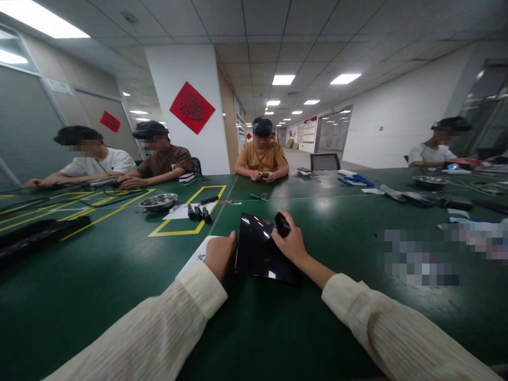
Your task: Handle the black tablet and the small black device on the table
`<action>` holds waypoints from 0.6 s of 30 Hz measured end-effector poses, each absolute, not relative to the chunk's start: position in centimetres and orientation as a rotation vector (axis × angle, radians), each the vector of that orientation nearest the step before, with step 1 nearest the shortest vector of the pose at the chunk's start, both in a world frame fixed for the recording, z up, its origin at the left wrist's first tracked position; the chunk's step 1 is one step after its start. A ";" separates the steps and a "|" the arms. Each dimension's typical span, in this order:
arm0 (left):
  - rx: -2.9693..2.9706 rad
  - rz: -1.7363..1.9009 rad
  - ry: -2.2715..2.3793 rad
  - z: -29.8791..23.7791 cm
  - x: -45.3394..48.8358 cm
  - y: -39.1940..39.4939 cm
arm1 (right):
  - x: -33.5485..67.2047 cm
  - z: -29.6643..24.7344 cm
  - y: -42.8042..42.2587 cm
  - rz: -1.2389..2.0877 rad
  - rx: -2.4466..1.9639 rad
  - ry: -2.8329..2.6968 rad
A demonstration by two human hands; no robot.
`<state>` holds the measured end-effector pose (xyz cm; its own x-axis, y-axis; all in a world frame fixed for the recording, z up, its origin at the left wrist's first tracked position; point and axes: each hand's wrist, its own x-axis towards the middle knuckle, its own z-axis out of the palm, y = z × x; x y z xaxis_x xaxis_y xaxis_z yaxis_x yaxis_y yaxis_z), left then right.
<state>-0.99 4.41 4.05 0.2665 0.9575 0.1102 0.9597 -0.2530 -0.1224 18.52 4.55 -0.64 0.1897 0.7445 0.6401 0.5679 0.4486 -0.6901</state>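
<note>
A glossy black panel (pixel 256 246), flat and reflecting the ceiling lights, is tilted in front of me above the green table. My left hand (pixel 221 255) is closed at its left edge, thumb along the side; the fingers behind are hidden. In my right hand (pixel 291 241) is a small black block-like object (pixel 282 224), gripped between thumb and fingers over the panel's upper right part. What kind of object it is I cannot make out. A white sheet (pixel 194 258) marked "26" lies partly under my left hand.
On the green table (pixel 130 312), a metal bowl (pixel 159 201) and black connector-like parts (pixel 199 213) sit near a yellow tape outline (pixel 177 233). A long black piece (pixel 39 233) lies left, gloves (pixel 353 178) back right. Several co-workers sit around; one person (pixel 262 156) is opposite me.
</note>
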 end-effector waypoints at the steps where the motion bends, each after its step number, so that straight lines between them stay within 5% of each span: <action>1: -2.317 -0.020 -1.812 4.3 -1.5 4.8 | 18.5 -0.7 4.9 0.164 -1.251 -1.490; 18: -2.187 -0.111 -1.769 2.4 -3.5 7.5 | 16.9 0.5 4.8 -0.014 -1.547 -1.956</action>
<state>-3.48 7.45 2.37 0.2280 0.9380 0.2611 0.9633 -0.1783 -0.2005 16.94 4.77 0.47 -0.1057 0.8708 0.4801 0.8778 0.3085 -0.3664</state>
